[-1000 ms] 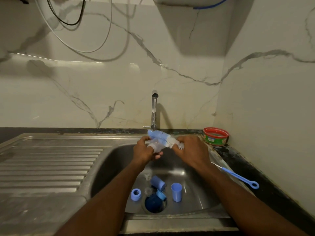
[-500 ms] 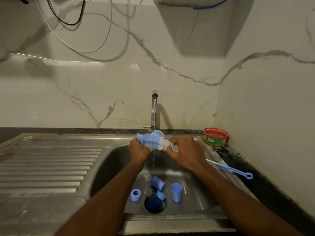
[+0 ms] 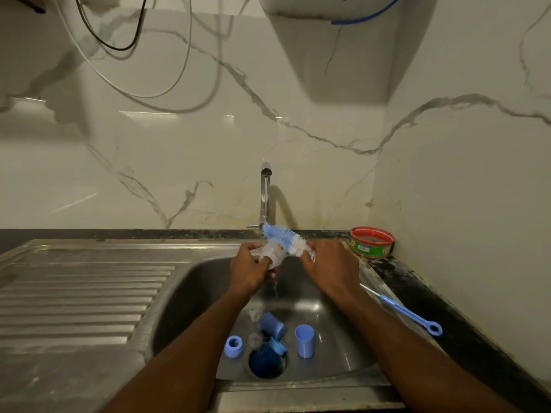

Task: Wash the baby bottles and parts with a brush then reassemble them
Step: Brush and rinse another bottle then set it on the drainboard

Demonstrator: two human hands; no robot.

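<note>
Head view: the clear bottle part [image 3: 272, 255] in the left hand [image 3: 250, 268] is half hidden by curled fingers, its shape hard to read. The right hand [image 3: 329, 265] grips the bottle brush [image 3: 284, 237], handle buried in the fist, white-and-blue bristles lying across the part above the steel sink [image 3: 185, 296]. Down by the drain sit a blue ring [image 3: 233, 346], a toppled blue cap [image 3: 272, 324] and an upright blue cup [image 3: 304, 341]; a slim blue brush [image 3: 408, 315] lies on the dark surface [image 3: 465, 332]
</note>
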